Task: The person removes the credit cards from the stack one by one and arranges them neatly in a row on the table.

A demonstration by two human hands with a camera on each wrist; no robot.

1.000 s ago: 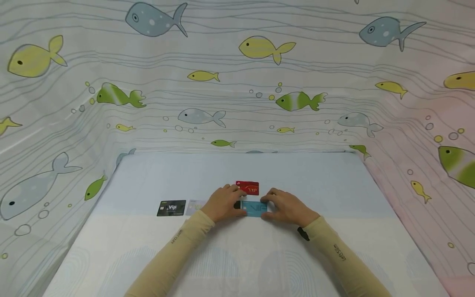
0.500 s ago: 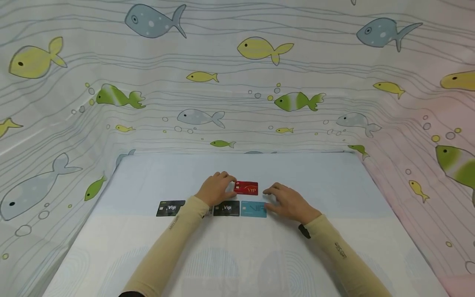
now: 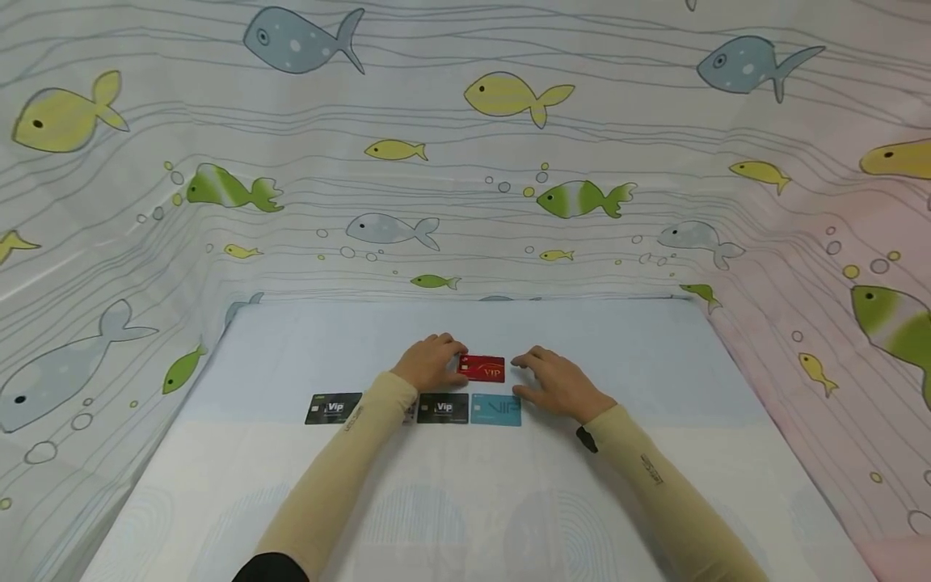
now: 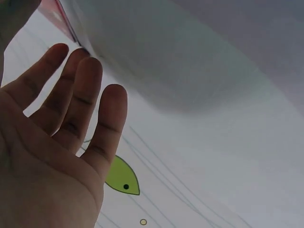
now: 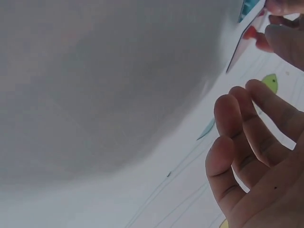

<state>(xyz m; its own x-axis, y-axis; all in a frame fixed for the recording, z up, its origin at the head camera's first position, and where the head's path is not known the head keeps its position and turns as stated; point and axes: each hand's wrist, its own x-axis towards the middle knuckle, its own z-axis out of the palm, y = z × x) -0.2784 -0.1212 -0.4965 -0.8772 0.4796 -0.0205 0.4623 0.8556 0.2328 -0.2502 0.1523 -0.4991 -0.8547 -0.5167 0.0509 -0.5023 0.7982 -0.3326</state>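
A red VIP card (image 3: 482, 369) lies on the table, behind a row of other cards. My left hand (image 3: 431, 364) is at its left side, index fingertip near the far corner and thumb near the front corner. In the left wrist view the fingers (image 4: 88, 80) are loosely extended. My right hand (image 3: 558, 382) is just off the red card's right edge, thumb and fingers apart with nothing between them. In the right wrist view its fingers (image 5: 228, 116) are relaxed, and the red card (image 5: 244, 42) shows edge-on beyond them.
In the front row lie a black Vip card (image 3: 333, 408) at left, a second black Vip card (image 3: 444, 408) and a blue VIP card (image 3: 496, 410). Another card is mostly hidden under my left forearm. A fish-print sheet (image 3: 465, 234) rises behind the white table (image 3: 502, 485).
Both hands have left the blue card. The left hand has moved back and left to the red card's left side; the right hand has moved slightly back toward its right side.
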